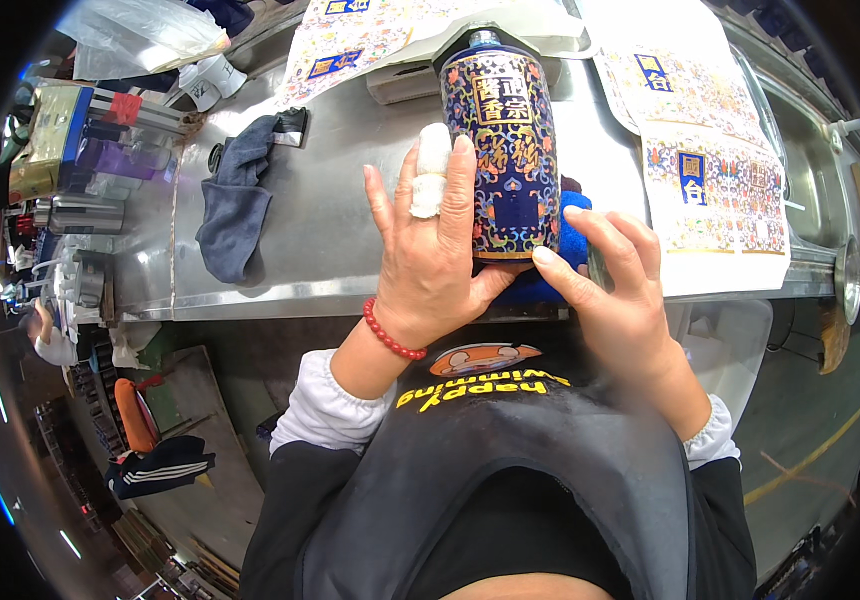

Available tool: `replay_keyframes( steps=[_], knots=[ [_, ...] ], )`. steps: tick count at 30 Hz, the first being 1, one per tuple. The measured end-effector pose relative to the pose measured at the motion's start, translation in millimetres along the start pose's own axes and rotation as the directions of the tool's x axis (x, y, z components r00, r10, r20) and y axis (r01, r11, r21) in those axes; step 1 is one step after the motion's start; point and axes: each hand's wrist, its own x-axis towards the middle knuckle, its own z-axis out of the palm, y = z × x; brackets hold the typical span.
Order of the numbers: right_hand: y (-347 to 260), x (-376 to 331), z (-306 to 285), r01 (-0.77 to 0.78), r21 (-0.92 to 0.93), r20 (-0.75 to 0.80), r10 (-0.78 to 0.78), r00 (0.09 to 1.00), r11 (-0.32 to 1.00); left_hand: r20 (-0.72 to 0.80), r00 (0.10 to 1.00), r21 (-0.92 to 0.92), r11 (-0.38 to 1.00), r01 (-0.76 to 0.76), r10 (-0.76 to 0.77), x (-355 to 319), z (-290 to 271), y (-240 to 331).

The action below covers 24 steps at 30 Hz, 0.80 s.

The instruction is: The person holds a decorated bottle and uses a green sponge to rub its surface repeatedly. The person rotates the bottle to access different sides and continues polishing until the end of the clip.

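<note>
Bottle (512, 180) over the surface (335, 175), long axis pointing away from me. My left hand (430, 235) is nearer: open, spread along its left side. Right hand (622, 285) loosely open, thumb at its base.

Left hand (432, 240) outstretched (fingers (377, 195) apart)

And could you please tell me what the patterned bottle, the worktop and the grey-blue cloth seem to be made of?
Patterned bottle: glossy, perhaps glazed ceramic or coated glass, from its highlights. Worktop: grey metal, probably steel, from its streaky sheen. Grey-blue cloth: matte fabric, fibre unclear, from its soft folds.
</note>
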Motion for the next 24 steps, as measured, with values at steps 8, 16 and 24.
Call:
replay_keyframes(
  steps=[8, 16, 24],
  knots=[
    [3.7, -2.2, 4.8, -0.084, 0.044, -0.03, 0.085, 0.996, 0.996, 0.062, 0.997, -0.082, 0.996, 0.045, -0.04, -10.1, 8.0, -17.4],
    [6.6, -10.2, 8.3, -0.117, 0.064, 0.013, 0.116, 0.993, 0.991, -0.076, 0.983, 0.063, 0.985, -0.161, 0.166, -24.3, -5.8, -2.9],
    [8.2, -9.6, 9.2, -0.134, 0.098, -0.006, 0.135, 0.991, 0.986, -0.063, 0.939, -0.015, 0.94, -0.34, 0.338, -10.9, -14.8, -1.6]
  ],
)
